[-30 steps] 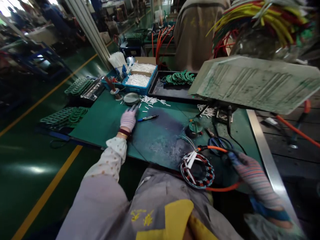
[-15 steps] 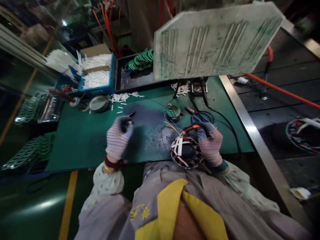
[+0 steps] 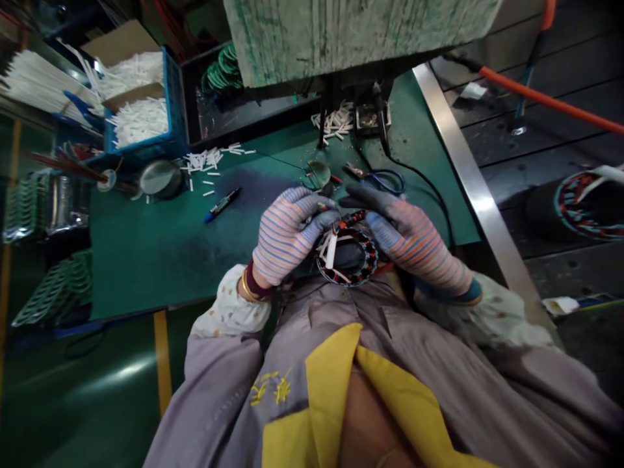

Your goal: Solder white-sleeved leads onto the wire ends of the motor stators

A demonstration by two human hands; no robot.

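Both hands wear striped knit gloves. My left hand pinches the thin coloured wires at the end of an orange and black sleeved lead. That lead rises from a ring-shaped wound stator with white sleeves, which lies at the table's front edge against my clothing. My right hand is beside the lead on the right, its fingers stretched out and thumb apart. A blue marker rests on the green table, left of my left hand.
Blue bins of white tubes stand back left beside a black tray. Near the hands are a round tin, blue-handled scissors and a soldering iron. A grey board overhangs the back. Another stator is at right.
My left hand has let go of the marker, moved right and taken the wires. My right hand has opened off the lead. The view has shifted, and the board looks nearer.
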